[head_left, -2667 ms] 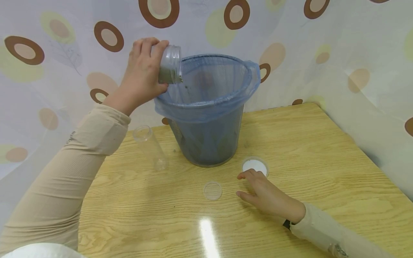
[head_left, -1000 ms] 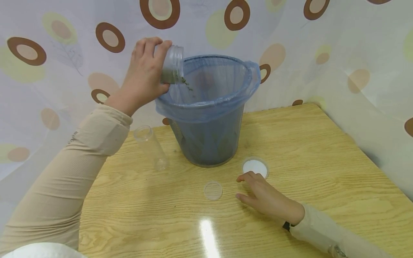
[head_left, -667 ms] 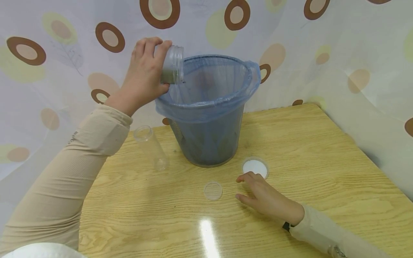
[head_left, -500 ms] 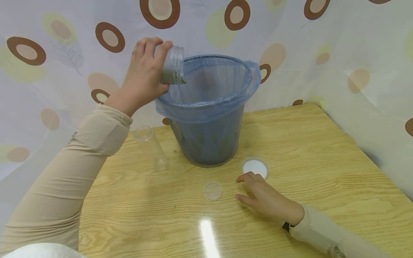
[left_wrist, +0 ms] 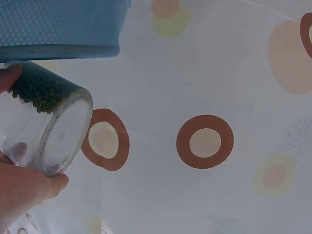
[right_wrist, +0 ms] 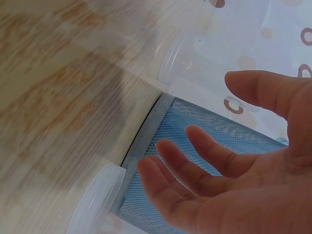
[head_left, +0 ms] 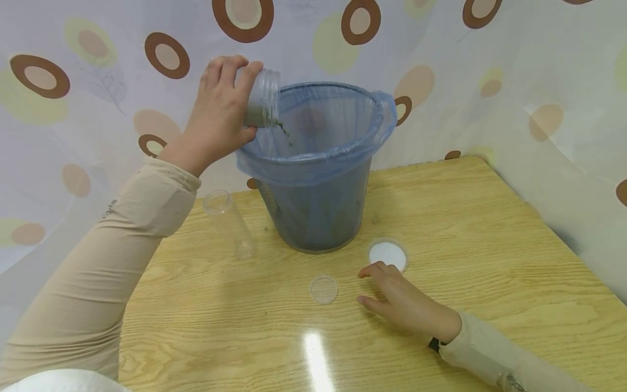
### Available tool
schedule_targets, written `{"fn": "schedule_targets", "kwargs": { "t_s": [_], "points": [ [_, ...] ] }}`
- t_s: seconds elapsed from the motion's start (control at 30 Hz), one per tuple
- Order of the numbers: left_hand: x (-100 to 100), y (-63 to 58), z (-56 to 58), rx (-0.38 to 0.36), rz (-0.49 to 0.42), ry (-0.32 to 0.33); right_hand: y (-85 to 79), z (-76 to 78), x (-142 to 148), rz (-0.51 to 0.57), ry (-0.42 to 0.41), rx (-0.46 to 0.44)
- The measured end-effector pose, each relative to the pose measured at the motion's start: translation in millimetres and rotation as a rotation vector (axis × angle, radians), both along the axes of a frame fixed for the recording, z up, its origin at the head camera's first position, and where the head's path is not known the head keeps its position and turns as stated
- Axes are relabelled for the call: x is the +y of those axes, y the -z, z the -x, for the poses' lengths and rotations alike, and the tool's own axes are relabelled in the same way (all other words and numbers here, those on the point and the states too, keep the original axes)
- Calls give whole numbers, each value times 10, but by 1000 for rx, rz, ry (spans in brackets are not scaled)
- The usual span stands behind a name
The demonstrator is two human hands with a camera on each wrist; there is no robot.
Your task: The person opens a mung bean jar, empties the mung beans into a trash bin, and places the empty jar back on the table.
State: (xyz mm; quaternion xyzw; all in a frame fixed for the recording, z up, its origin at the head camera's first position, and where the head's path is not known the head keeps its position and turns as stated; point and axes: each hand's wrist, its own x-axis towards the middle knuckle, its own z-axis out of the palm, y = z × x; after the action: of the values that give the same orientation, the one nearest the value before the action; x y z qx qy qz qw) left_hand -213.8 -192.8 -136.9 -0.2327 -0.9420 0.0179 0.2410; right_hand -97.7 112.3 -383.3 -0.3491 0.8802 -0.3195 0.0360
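My left hand [head_left: 221, 106] grips a clear plastic jar [head_left: 264, 98], tipped on its side over the left rim of a mesh wastebasket [head_left: 318, 212]. Small green beans [left_wrist: 41, 92] lie along the jar's lower side in the left wrist view, and a few fall from its mouth into the basket. A blue bag [head_left: 313, 170] lines the basket and folds over its rim. Low over the table my right hand [head_left: 404, 299] holds nothing, its fingers loosely bent. Its fingertips are near a round lid with a white disc [head_left: 388, 255], and a clear lid [head_left: 324, 289] lies to their left.
A tall clear jar [head_left: 230, 226] without a lid stands left of the basket on the wooden table [head_left: 465, 228]. Patterned cloth [head_left: 441, 71] hangs behind and along the right side.
Beans keep dropping from the jar's mouth in short bursts, and a fresh trickle falls now. Since the earliest frame the left hand and jar have shifted slightly right. The right hand stays nearly still.
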Motion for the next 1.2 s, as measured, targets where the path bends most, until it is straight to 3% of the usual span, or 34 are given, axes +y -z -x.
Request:
{"fn": "schedule_targets", "kwargs": {
  "t_s": [1.2],
  "points": [
    [2, 32, 9, 12, 36, 14, 28, 3, -19, 25, -35, 30]
  ]
}}
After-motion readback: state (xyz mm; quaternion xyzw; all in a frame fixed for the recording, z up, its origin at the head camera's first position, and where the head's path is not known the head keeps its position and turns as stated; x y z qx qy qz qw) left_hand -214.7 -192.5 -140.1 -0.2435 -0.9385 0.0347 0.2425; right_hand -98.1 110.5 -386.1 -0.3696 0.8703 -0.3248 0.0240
